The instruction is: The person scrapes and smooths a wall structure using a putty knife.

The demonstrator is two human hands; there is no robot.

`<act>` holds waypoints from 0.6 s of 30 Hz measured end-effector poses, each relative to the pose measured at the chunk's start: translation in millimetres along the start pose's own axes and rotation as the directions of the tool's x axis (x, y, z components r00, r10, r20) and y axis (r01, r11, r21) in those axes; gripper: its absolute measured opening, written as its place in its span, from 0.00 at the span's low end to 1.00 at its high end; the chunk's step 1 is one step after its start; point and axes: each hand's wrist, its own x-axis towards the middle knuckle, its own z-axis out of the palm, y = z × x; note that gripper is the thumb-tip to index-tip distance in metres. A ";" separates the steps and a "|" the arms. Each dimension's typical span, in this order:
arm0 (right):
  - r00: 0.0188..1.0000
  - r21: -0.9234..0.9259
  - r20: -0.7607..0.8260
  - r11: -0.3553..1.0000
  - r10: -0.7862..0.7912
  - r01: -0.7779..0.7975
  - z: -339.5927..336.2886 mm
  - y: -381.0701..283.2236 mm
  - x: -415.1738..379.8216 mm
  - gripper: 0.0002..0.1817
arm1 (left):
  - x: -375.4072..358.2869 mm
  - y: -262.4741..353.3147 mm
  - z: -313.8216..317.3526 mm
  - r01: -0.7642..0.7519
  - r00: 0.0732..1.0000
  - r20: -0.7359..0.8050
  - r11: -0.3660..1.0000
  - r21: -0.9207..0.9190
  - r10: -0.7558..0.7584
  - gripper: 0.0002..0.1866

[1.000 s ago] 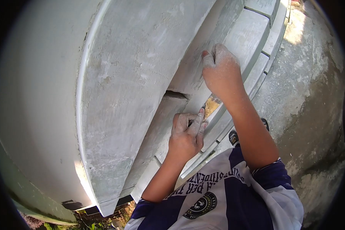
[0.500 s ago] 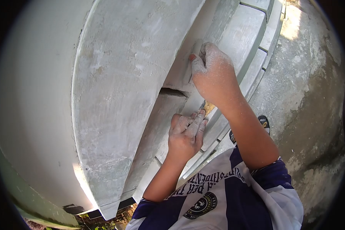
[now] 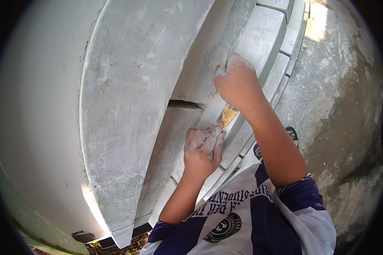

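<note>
My right hand (image 3: pixel 238 83), white with dust, is closed on a yellow-brown abrasive sheet (image 3: pixel 228 114) and presses it into a groove of a grey stepped plaster moulding (image 3: pixel 132 106). Only the sheet's lower end shows, under my wrist. My left hand (image 3: pixel 202 148) lies lower on the same ledge, fingers together and bent. Its fingertips touch the sheet's lower end, and I see nothing inside it. A dark gap (image 3: pixel 185 104) in the moulding sits just left of both hands.
The moulding curves out from a smooth pale wall (image 3: pixel 38 106) on the left. Rough concrete ground (image 3: pixel 340 106) lies below on the right, and a shoe (image 3: pixel 291 132) shows behind my right forearm. My blue and white shirt (image 3: pixel 259 221) fills the bottom.
My right hand has slid a little left and down along the groove with the sheet. My left hand has crept slightly up and left on the ledge.
</note>
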 end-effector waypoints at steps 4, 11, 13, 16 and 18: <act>0.995 0.026 0.094 0.999 -0.029 0.027 19.6 9.2 -22.1 0.18 | 0.7 1.2 0.4 -0.003 1.000 -0.007 1.000 0.019 0.003 0.18; 0.983 0.016 -0.086 0.987 0.162 -0.161 -43.5 14.9 68.6 0.22 | 2.0 0.4 0.6 -0.013 1.000 -0.020 1.000 0.006 0.014 0.18; 0.981 -0.006 -0.108 0.987 0.160 -0.162 -53.7 12.0 80.5 0.22 | 2.0 -0.3 1.6 -0.018 1.000 -0.018 1.000 0.009 0.018 0.18; 0.993 -0.124 -0.024 0.986 0.112 -0.114 -49.5 5.0 72.1 0.21 | 1.9 0.0 0.9 -0.015 1.000 0.002 1.000 0.022 0.015 0.18; 0.995 -0.093 0.066 0.994 0.069 -0.062 -30.2 4.5 46.0 0.19 | 1.7 0.8 -0.1 0.000 1.000 0.029 0.999 0.032 -0.001 0.17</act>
